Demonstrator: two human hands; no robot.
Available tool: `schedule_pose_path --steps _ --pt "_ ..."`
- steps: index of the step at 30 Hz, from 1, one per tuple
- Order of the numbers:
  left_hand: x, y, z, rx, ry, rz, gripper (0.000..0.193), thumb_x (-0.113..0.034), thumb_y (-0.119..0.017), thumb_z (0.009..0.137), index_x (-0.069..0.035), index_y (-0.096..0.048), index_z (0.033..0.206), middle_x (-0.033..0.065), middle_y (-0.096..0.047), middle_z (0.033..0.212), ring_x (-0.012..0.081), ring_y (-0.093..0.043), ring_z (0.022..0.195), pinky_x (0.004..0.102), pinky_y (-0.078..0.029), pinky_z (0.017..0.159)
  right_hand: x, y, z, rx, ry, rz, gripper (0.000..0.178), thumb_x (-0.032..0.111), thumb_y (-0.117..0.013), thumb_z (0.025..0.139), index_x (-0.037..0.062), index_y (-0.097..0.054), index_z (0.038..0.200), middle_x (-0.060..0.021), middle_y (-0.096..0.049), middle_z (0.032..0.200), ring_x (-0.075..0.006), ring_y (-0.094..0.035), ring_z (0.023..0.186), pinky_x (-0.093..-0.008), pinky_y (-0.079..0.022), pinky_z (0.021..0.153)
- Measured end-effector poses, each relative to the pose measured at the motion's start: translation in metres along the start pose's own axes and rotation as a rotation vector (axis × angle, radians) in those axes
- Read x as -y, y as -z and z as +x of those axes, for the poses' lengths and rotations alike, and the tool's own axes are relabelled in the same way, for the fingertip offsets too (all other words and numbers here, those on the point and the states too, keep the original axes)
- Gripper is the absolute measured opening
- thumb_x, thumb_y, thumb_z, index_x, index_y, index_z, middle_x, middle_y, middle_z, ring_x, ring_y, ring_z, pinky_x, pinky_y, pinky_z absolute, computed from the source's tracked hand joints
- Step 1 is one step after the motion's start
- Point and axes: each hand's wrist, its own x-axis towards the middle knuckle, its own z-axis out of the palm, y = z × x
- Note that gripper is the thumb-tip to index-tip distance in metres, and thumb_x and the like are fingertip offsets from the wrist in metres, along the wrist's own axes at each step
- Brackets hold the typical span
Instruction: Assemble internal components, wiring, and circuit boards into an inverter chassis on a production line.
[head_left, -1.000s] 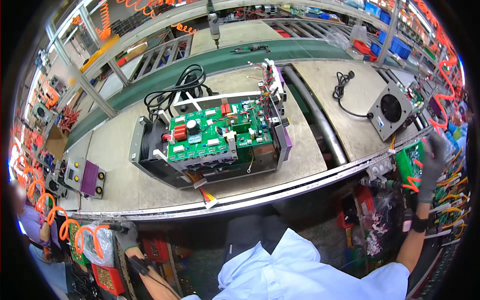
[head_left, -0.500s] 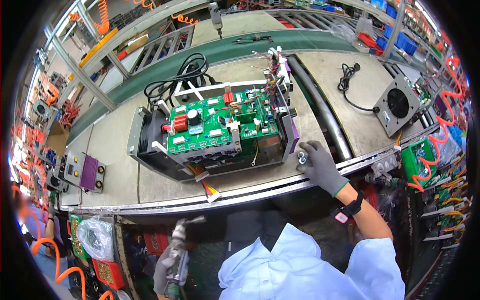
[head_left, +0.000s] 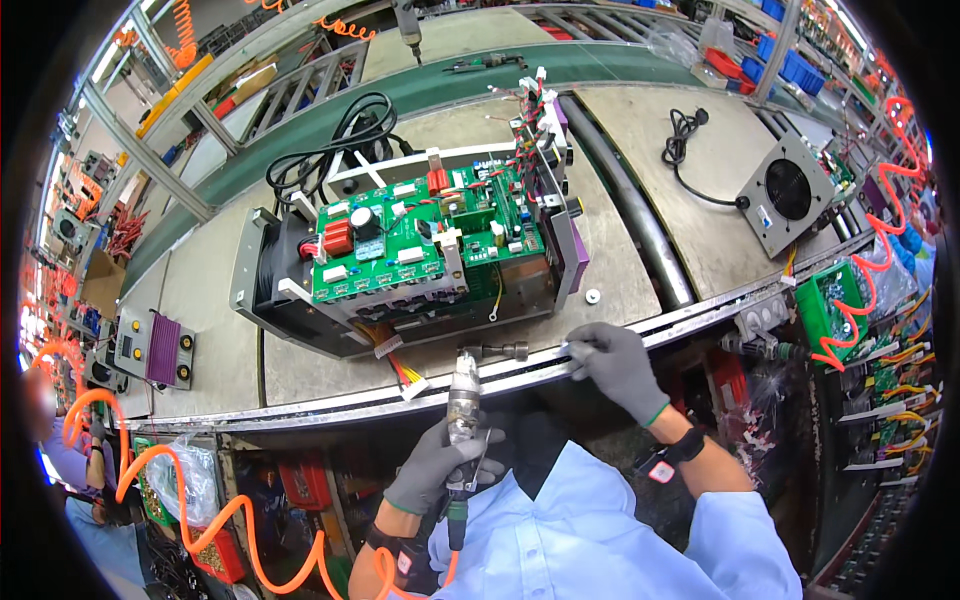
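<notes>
My gloved left hand [head_left: 430, 468] grips an air ratchet wrench [head_left: 464, 405] by its body. The wrench's head points up, and a long socket [head_left: 505, 351] sticks out from it to the right. Just right of the socket, my gloved right hand [head_left: 622, 372] pinches a small bolt [head_left: 564, 349] at its fingertips. A second bolt [head_left: 593, 297] stands on the bench beyond that hand. Before me sits an opened power unit with a green circuit board [head_left: 395, 240] on top, a black fan end at left and a purple panel [head_left: 580, 256] at right. White plugs [head_left: 413, 386] hang toward the front edge.
An orange coiled hose [head_left: 245, 515] runs across the lower left to the wrench. A grey fan panel [head_left: 780, 195] with a power cord stands at right. Near it is a green bin [head_left: 832, 305]. A small purple-sided unit [head_left: 152, 348] sits at left. Bare rollers [head_left: 640, 230] cross the bench.
My left hand has raised the wrench from low at left to the bench's front edge. My right hand has drawn back toward me with one bolt, leaving another on the bench.
</notes>
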Motion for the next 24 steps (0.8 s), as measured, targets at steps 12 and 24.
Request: schedule_pose_path --steps 12,24 --pt "0.002 0.006 0.004 0.16 0.009 -0.001 0.041 -0.019 -0.077 0.087 -0.002 -0.054 0.116 0.0088 -0.065 0.088 0.0163 -0.068 0.07 0.0298 -0.055 0.061 0.005 -0.045 -0.002 -0.026 -0.12 0.11 0.019 0.012 -0.066 0.101 -0.007 -0.069 0.103 -0.0101 -0.072 0.084 -0.0127 -0.07 0.067 -0.0265 -0.057 0.059" --pt "-0.011 -0.01 0.021 0.11 -0.126 0.011 0.029 -0.019 -0.072 0.092 -0.001 -0.057 0.109 0.0109 -0.069 0.078 0.0167 -0.068 0.064 0.0293 -0.055 0.061 0.037 -0.038 0.063 -0.681 0.653 -0.632 0.099 0.021 -0.095 0.068 -0.0054 -0.042 0.148 -0.0251 -0.057 0.132 -0.0384 -0.062 0.119 -0.0438 -0.053 0.098"
